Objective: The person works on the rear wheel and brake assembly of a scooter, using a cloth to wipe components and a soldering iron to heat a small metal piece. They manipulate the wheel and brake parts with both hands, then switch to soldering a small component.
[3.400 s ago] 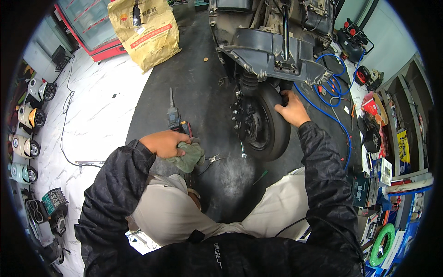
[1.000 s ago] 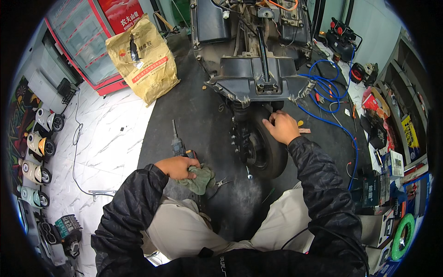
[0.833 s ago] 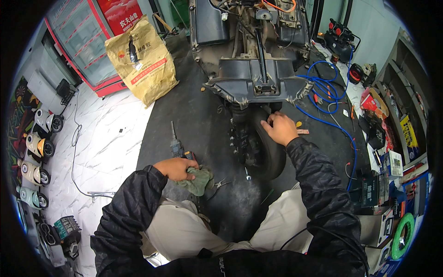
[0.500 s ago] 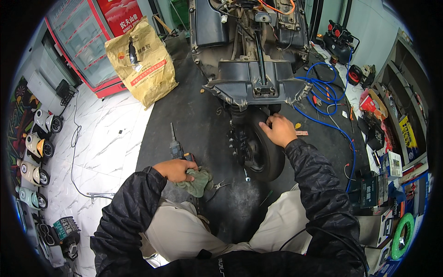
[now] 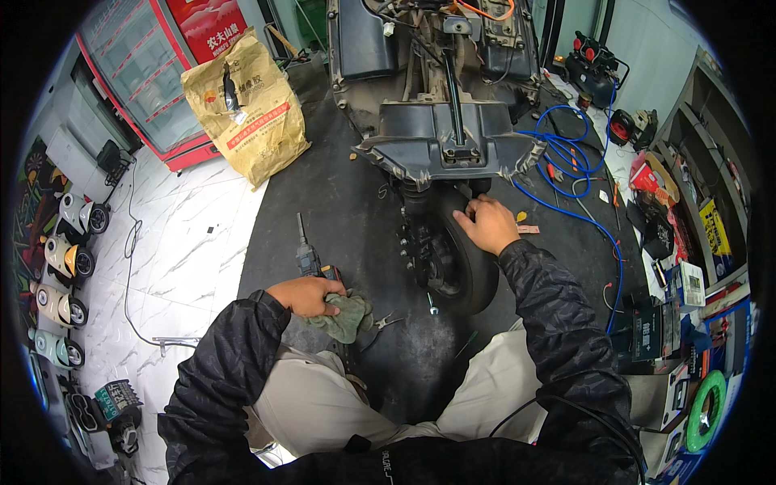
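In front of me the black wheel [image 5: 482,279] of a partly stripped vehicle [image 5: 440,133] stands upright under its dark front panel. My right hand [image 5: 490,224] is closed over the upper right of the tyre, thumb toward the hub side and fingers bent; the fingertips are partly hidden. To the left, my left hand [image 5: 307,297] is closed on a grey-green rag [image 5: 346,317] held low over the mat. A cordless power tool [image 5: 309,257] with a long bit lies just beyond that hand. Beside the rag are pliers [image 5: 386,322], and a small wrench [image 5: 432,304] lies near the wheel.
A yellow sack [image 5: 246,113] stands at the far left by a red-framed fridge [image 5: 141,81]. A blue hose [image 5: 566,214] is coiled on the right, near cluttered shelves [image 5: 687,162]. A thin green-handled tool [image 5: 466,345] lies between my knees.
The view has shifted very slightly. Both hands keep their places, the left on the rag and the right on the wheel.
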`<state>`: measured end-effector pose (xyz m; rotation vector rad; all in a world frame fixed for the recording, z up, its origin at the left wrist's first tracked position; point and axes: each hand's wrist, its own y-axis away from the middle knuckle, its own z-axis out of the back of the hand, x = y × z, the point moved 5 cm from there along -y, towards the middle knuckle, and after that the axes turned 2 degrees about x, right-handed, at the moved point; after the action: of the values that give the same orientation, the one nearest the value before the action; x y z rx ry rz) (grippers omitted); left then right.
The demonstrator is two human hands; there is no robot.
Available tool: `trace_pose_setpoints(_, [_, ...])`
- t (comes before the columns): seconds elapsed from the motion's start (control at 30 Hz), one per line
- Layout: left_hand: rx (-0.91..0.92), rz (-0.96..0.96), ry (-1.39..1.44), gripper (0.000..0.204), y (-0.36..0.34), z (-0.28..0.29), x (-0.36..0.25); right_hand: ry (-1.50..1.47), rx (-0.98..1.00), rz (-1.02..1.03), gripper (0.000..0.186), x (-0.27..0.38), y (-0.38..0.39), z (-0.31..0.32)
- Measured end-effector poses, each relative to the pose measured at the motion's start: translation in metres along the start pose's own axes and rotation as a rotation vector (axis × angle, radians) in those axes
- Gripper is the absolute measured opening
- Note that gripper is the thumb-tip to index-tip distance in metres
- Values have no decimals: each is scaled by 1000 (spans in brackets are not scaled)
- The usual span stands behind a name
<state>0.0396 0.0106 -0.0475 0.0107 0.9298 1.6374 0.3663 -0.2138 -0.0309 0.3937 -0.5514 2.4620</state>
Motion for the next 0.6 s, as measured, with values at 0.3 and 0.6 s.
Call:
trace_pose_setpoints(0.3, [4, 6, 14, 45, 1, 1, -3, -10, 5, -2, 35, -1, 1, 0])
trace_pose_setpoints(0.6, [3, 13, 17, 45, 1, 2, -4, 5, -5, 17, 35, -2, 1, -1])
